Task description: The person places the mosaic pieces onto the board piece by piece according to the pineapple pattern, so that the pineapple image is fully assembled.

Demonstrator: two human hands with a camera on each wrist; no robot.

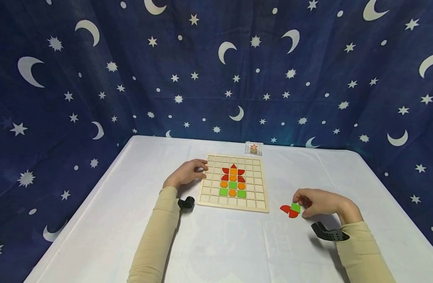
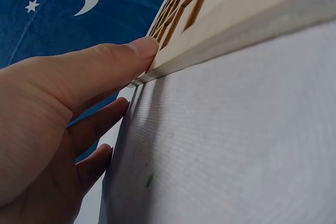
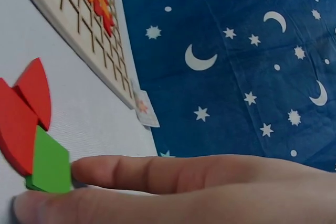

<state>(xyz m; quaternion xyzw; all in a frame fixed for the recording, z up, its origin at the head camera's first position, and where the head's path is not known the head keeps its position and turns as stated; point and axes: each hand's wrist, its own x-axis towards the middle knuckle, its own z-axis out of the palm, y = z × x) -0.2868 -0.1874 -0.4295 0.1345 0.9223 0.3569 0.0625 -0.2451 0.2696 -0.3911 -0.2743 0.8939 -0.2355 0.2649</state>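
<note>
A wooden grid board (image 1: 256,195) lies flat on the table, bearing a figure of red, orange and green tiles. My left hand (image 1: 188,173) rests at its left edge. In the left wrist view the thumb (image 2: 113,66) touches the rim, while the lower fingers lie loosely beside it. Right of the board, my right hand (image 1: 320,202) pinches a green square tile (image 1: 295,208) at its near edges with fingertips. Two red curved tiles (image 3: 16,127) lie against that square. Another patch of red shows under the right hand, mostly hidden by its fingers.
A small pattern card (image 1: 253,148) showing a gridded figure lies behind the board. White cloth covers the table (image 1: 216,239). A dark blue curtain (image 1: 202,98) with moons and stars hangs behind it and at both sides. Black wrist devices (image 1: 330,232) sit at the cuffs.
</note>
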